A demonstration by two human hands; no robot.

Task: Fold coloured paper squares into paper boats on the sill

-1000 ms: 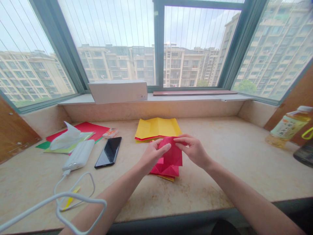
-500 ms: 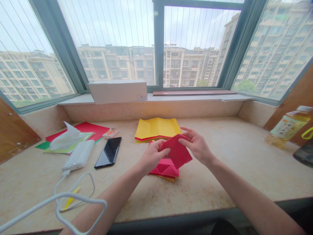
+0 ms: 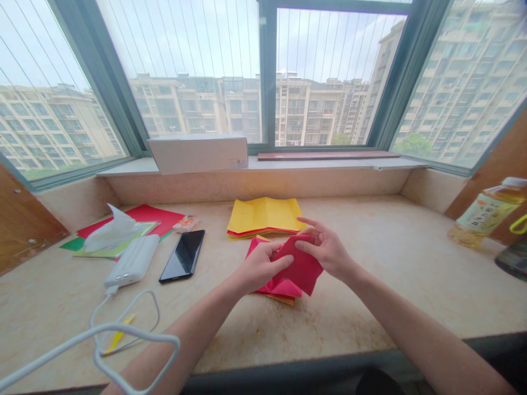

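A folded piece of red paper (image 3: 303, 269) is held up between both hands, tilted, its lower corner pointing down. My left hand (image 3: 263, 266) pinches its left edge with the thumb in front. On the upper right, my right hand (image 3: 327, 247) grips it between thumb and fingers, the index finger stretched out. Under and behind the hands lies a stack of folded red and yellow papers (image 3: 284, 288), partly covered by my left hand and the held paper. Just beyond sits a pile of creased sheets with a yellow sheet (image 3: 265, 215) on top and red edges below.
To the left lie a black phone (image 3: 182, 256), a white power bank (image 3: 132, 260) with a white cable (image 3: 135, 329), a tissue pack (image 3: 109, 233) and red sheets (image 3: 158, 216). A drink bottle (image 3: 486, 214) stands at far right. A white box (image 3: 200, 154) rests on the window ledge.
Both hands have come slightly lower and nearer with the red paper, which has turned a little. More of the stack's far-left red corner now shows.
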